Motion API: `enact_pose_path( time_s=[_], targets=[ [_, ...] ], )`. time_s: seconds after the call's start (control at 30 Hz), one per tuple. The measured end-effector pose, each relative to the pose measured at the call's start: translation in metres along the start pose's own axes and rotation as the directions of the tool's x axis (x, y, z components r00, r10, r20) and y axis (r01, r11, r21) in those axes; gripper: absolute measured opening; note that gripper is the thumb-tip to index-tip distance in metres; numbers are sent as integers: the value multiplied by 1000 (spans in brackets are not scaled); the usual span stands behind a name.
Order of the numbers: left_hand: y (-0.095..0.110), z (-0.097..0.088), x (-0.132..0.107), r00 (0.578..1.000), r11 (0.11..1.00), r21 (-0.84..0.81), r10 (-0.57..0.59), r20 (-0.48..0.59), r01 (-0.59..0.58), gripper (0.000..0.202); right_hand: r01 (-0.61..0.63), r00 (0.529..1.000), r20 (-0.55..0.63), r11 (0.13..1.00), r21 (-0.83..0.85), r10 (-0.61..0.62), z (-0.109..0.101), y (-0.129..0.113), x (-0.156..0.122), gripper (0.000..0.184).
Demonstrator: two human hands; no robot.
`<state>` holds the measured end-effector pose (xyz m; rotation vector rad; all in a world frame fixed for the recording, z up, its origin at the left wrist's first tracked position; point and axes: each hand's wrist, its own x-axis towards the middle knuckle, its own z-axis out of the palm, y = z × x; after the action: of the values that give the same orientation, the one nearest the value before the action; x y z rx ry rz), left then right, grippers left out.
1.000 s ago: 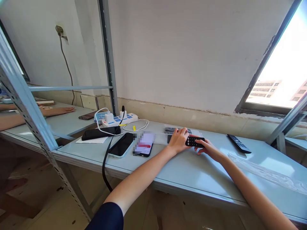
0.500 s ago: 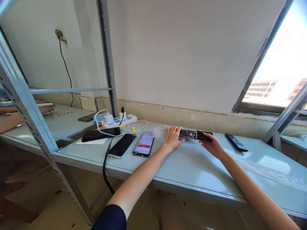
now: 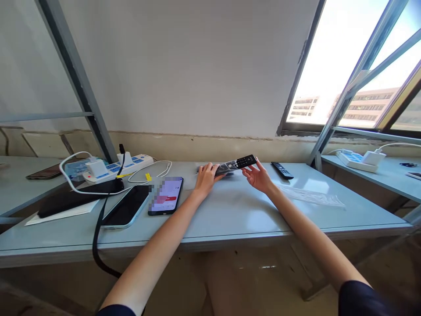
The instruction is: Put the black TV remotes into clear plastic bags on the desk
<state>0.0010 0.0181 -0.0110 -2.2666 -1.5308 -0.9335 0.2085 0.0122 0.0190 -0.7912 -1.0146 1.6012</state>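
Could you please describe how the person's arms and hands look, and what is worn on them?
The left hand and right hand are bare: no gloves, rings or watch show. The forearms are uncovered; dark navy sleeves cover the upper arms.

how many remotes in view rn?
2. The lifted remote is between the left hand and right hand; the second remote lies on the table just right of them. The left hand may hide more.
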Motion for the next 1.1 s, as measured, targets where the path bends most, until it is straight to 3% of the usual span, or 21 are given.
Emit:
enact_pose_path(
  time_s=[0.27,0.5,0.73,0.93,1.1],
  targets=[
    [-4,-1,1,999,998,-52,34,10,-34,31,-21,999,42,999,-48,23,-9,7,5,5],
    [1,-7,-2,983,993,-14,116,144,-115,42,-68,992,98,983,-169,85,-17,14,6,39],
    [14,-10,-5,954,974,45,210,213,-224,41,-73,972,162,874,-480,170,-18,16,5,48],
    [24,-15,-6,911,945,53,295,288,-322,45,-64,969,156,803,-592,193,-16,20,5,65],
    [33,-12,-8,913,951,1,297,280,-310,49,-10,983,136,769,-639,125,-9,24,3,61]
  ],
)
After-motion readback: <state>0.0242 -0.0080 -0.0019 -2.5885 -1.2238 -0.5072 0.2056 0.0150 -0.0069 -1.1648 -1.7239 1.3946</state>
